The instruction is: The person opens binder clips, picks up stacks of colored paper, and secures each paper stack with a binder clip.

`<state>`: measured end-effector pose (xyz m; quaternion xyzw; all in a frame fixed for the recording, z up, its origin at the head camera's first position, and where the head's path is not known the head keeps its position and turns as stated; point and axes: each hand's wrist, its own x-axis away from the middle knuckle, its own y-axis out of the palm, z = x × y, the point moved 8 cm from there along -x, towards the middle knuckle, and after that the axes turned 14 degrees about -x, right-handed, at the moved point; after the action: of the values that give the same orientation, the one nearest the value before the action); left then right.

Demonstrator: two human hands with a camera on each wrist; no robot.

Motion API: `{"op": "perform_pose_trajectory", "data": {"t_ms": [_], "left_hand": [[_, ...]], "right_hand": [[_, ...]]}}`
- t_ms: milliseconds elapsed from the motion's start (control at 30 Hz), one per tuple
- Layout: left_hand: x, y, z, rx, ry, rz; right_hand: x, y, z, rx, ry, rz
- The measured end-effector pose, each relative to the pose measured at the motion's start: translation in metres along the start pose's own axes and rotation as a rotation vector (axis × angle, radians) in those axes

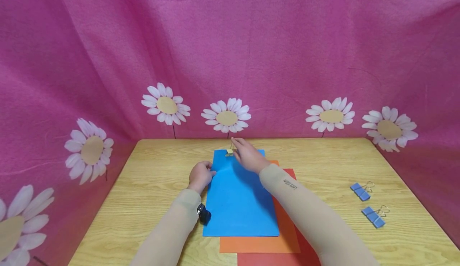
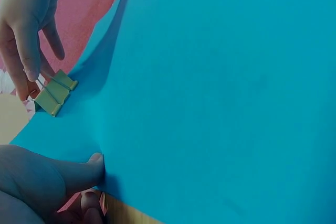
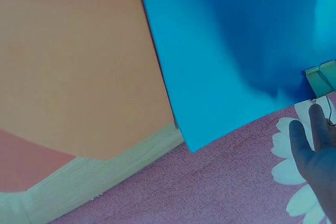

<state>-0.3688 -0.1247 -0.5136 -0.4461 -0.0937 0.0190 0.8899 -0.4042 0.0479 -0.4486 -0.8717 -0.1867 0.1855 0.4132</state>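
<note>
Left hand (image 1: 200, 175), pinching blue paper (image 1: 238, 206) (slackening, we judge, risks skew); right hand (image 1: 250, 157), pinching yellow clip (image 2: 54, 95).

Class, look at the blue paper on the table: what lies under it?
Orange paper sticks out past the right and near edges of the blue paper, and red paper past the orange. How far either reaches underneath is covered.

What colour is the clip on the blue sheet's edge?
The clip is yellowish, showing best in the left wrist view.
</note>
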Motion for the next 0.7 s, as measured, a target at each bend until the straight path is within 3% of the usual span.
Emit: {"op": "perform_pose_trajectory", "data": {"t_ms": [433, 700], "left_hand": [[0.004, -0.002, 0.002, -0.019, 0.010, 0.015], [0.004, -0.002, 0.003, -0.016, 0.024, 0.023]], "right_hand": [[0.007, 0.004, 0.002, -0.006, 0.012, -0.023], [0.019, -0.003, 0.000, 0.000, -0.034, -0.002]]}}
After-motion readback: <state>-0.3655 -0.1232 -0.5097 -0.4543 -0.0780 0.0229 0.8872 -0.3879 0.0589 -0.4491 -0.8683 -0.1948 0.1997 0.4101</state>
